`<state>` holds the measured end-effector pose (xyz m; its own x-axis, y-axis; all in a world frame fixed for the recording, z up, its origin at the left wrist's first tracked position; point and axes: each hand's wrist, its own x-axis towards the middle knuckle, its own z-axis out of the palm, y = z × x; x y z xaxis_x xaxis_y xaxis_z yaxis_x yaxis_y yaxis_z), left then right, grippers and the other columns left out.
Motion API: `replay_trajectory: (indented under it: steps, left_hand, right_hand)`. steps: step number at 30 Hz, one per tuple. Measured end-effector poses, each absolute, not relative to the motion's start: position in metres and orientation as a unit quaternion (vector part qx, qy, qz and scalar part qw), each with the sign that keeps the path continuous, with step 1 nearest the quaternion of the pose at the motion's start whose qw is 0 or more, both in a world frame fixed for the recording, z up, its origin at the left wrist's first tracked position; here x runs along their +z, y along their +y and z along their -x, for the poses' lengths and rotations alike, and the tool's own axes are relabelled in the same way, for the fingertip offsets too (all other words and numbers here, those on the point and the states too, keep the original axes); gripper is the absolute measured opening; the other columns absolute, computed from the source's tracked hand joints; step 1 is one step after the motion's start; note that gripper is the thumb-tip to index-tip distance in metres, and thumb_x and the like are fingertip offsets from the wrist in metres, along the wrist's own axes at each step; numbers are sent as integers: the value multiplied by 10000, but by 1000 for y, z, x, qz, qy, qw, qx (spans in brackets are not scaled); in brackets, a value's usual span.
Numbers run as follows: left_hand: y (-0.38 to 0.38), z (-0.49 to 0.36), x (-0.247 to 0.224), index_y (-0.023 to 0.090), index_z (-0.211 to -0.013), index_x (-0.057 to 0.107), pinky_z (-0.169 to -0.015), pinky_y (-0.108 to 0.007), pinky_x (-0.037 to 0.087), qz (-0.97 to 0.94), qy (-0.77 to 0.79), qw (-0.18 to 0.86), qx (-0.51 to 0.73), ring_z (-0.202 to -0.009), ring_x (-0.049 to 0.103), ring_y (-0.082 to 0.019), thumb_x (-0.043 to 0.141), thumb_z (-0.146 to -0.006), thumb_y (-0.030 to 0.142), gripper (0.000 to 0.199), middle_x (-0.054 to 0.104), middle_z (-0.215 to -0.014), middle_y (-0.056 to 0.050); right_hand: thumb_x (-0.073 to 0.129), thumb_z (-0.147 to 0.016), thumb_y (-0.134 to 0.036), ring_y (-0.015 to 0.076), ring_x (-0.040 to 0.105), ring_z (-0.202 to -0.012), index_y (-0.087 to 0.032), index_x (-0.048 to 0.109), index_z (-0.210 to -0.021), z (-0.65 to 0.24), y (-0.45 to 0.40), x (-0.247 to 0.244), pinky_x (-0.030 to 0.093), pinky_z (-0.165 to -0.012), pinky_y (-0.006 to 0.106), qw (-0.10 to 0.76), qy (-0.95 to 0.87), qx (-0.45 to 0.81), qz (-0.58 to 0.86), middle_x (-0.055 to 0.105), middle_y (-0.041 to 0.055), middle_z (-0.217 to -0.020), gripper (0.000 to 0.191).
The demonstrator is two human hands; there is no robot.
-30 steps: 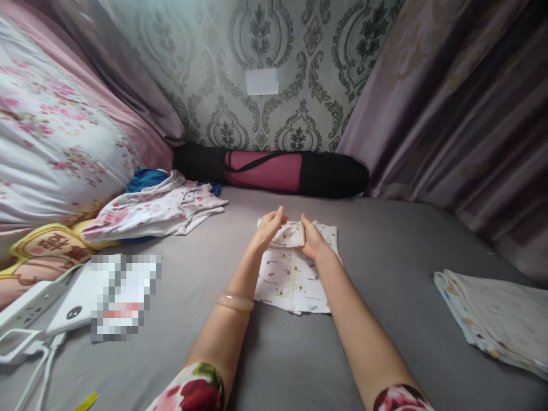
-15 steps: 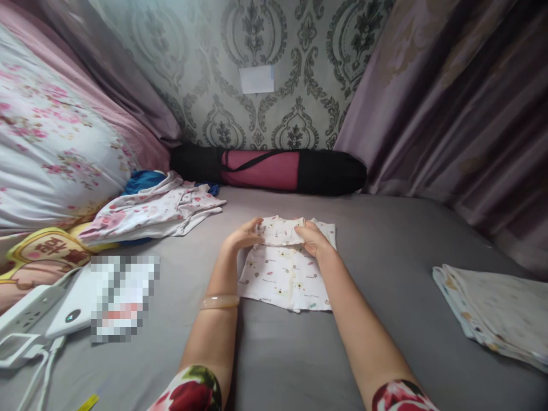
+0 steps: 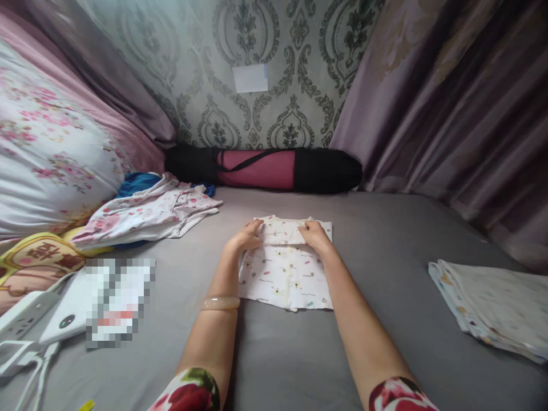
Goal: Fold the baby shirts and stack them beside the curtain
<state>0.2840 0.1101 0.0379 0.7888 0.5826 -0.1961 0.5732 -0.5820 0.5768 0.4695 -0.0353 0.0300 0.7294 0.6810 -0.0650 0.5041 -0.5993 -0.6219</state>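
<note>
A small white baby shirt [image 3: 285,277] with tiny coloured prints lies on the grey sheet in front of me, its upper part doubled into a folded flap. My left hand [image 3: 247,235] grips the left edge of that flap, its thumb and fingers closed around the cloth. At the flap's right side, my right hand [image 3: 314,235] pinches the fabric, some fingertips hidden from view. The shirt's lower part spreads flat between my forearms.
A rolled black and maroon bag [image 3: 257,169] lies along the wall. Crumpled printed clothes [image 3: 149,214] and a floral pillow [image 3: 55,142] are at left, near a white power strip [image 3: 21,317]. Folded cloths [image 3: 496,308] lie at right.
My right hand has shifted slightly right along the flap, and the flap lies flatter on the shirt. My left hand stays at the left edge. The view has moved a little.
</note>
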Motion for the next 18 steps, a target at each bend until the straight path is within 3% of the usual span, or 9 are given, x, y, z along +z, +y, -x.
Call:
replay_trajectory:
  steps: [4, 8, 12, 18]
  left_hand:
    - [109, -284, 40, 139, -1443, 412, -1142, -364, 274, -890, 313, 331, 16, -1425, 298, -307, 559, -610, 114, 846, 315, -1553, -151]
    - [108, -285, 41, 120, -1455, 389, -1163, -356, 232, -892, 306, 332, 5, -1441, 269, -284, 525, -617, 97, 850, 271, -1569, -155]
    - [106, -286, 41, 153, -1445, 388, -1162, -406, 221, -896, 305, 324, -9, -1447, 250, -291, 510, -609, 100, 847, 243, -1580, -152]
    - [100, -290, 44, 197, -1391, 434, -1148, -420, 239, -895, 323, 305, -29, -1457, 212, -303, 495, -595, 102, 804, 256, -1583, -125]
  right_hand:
    - [508, -852, -325, 176, 560, -705, -214, 591, -694, -473, -40, 32, 383, -626, 242, 233, -347, 133, 899, 608, 20, -708, 210]
    - [495, -871, -363, 225, 625, -849, -208, 668, -862, -473, -44, 35, 424, -702, 275, 201, -345, 146, 905, 687, 83, -893, 233]
    - [476, -897, -378, 276, 623, -1020, -193, 670, -1042, -469, -48, 41, 444, -806, 325, 181, -345, 146, 909, 684, 133, -1069, 306]
    - [497, -914, -378, 326, 589, -1121, -175, 676, -1085, -462, -50, 48, 434, -904, 406, 163, -322, 139, 922, 643, 185, -1171, 320]
